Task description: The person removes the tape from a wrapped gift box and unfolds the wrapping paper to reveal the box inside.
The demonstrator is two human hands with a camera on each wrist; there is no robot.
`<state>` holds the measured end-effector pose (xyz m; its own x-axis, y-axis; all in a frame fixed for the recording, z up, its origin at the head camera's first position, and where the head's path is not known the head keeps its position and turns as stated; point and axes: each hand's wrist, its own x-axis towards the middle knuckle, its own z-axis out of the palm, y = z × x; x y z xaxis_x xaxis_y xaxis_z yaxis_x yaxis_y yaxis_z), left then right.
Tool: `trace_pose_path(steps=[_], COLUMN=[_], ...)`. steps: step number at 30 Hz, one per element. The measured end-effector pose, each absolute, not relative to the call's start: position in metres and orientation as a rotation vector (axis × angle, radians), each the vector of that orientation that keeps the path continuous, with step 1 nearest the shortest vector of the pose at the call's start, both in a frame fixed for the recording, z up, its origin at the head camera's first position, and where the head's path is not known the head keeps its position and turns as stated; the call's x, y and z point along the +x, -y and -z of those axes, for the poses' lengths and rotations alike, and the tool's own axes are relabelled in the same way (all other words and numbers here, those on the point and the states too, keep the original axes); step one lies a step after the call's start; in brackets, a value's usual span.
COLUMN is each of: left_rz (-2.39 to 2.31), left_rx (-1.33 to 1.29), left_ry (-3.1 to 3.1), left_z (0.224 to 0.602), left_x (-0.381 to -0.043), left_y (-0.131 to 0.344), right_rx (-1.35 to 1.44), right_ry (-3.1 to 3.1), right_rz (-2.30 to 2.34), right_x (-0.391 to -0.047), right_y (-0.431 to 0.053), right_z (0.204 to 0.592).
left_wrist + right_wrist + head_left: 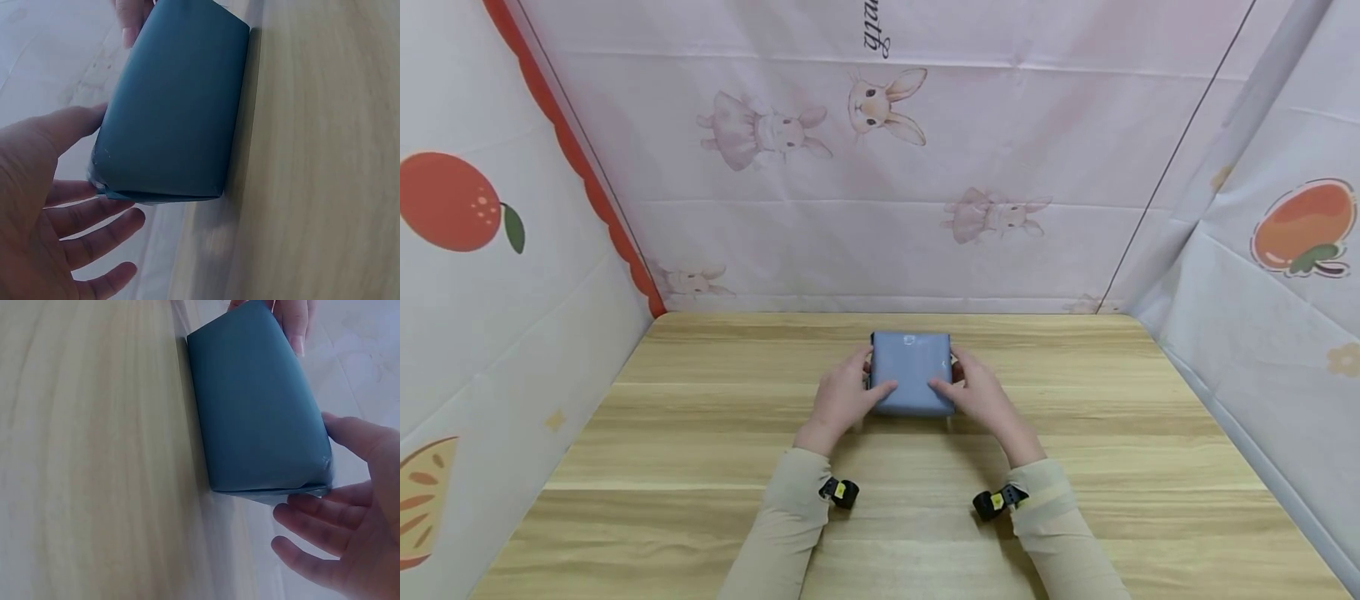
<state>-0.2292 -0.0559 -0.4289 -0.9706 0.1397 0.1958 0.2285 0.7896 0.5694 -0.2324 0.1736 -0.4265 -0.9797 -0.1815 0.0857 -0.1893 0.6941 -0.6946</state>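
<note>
You grip a smooth, boxy blue package (912,362) between left hand (841,396) and right hand (987,397), fingers spread, thumbs atop.

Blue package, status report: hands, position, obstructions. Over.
Left hand and right hand holding opposite sides. Blue package at wood-grain tabletop, surface contact unclear. No obstruction visible.

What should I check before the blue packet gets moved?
1. Left grip at the left side of the blue packet: ok.
2. Right grip at its right side: ok.
3. Both thumbs on top: ok.
4. End fold sealed: cannot tell; it shows, but too edge-on.
5. Packet resting fully on the table: cannot tell; its underside is hidden.
</note>
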Motion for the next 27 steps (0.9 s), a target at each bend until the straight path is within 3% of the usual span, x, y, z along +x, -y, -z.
trace_pose_path(steps=[12, 27], left_rz=[0.870, 0.766], left_rx=[-0.327, -0.333], left_ry=[2.934, 2.988], left_z=[0.4321, 0.4311], left_x=[-0.2282, -0.2271], left_y=[0.0581, 0.0591], right_rx=[0.467, 0.437], right_ry=[2.889, 2.961], right_rz=[-1.175, -1.095], right_x=[-0.2315, -0.2305], right_y=[-0.1741, -0.1763], right_z=[0.4286, 0.4282])
